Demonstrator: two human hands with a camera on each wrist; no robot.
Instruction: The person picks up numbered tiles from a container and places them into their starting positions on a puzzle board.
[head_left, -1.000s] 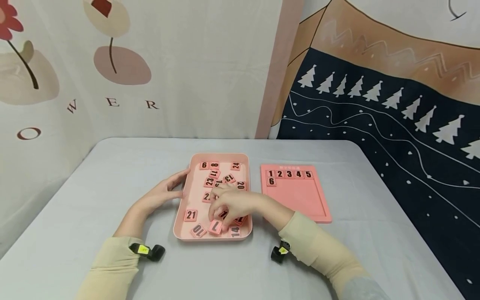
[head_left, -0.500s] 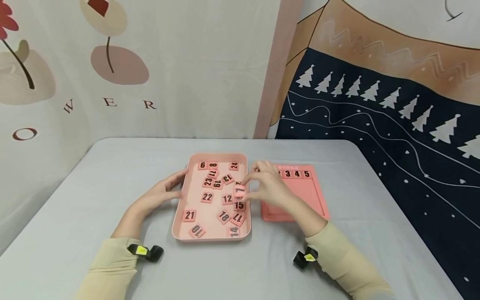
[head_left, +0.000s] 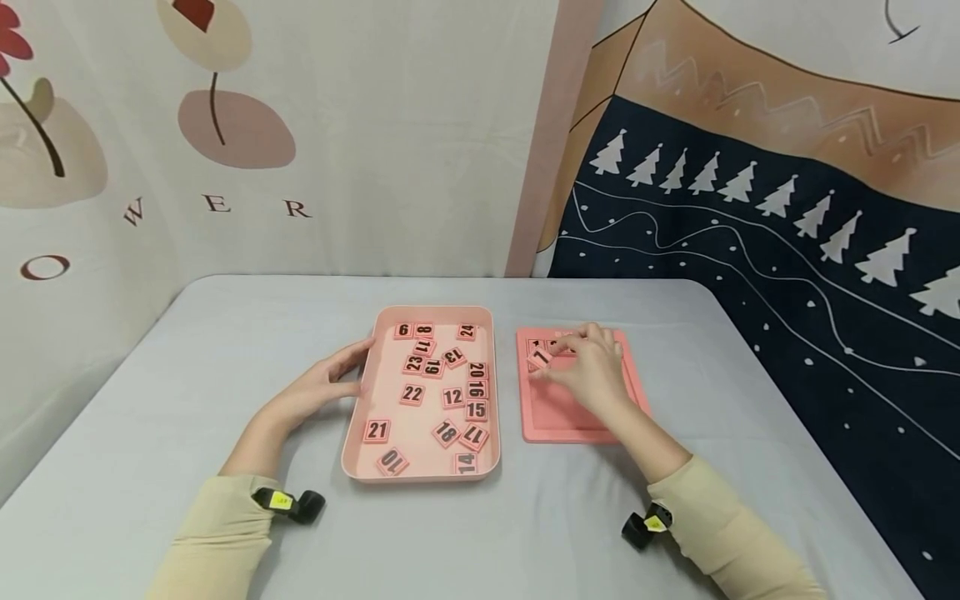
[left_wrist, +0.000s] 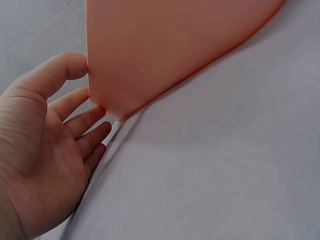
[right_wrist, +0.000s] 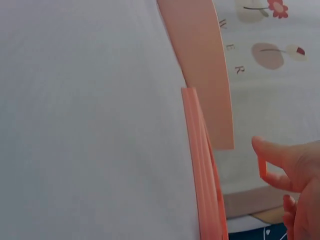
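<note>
Pale cloth-covered table point(head_left: 435, 533); cream flower-print fabric point(head_left: 412, 150) behind; navy fabric point(head_left: 750, 292) with white trees point(head_left: 886, 257) at right

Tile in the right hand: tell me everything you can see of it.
The tile is a thin, pale pink square with a bold black numeral that looks like a 7, turned askew in the head view. It looks like plastic. The right hand pinches it between thumb and finger, over the far-left part of the pink board. The right wrist view shows it edge-on, apart from the board.
</note>
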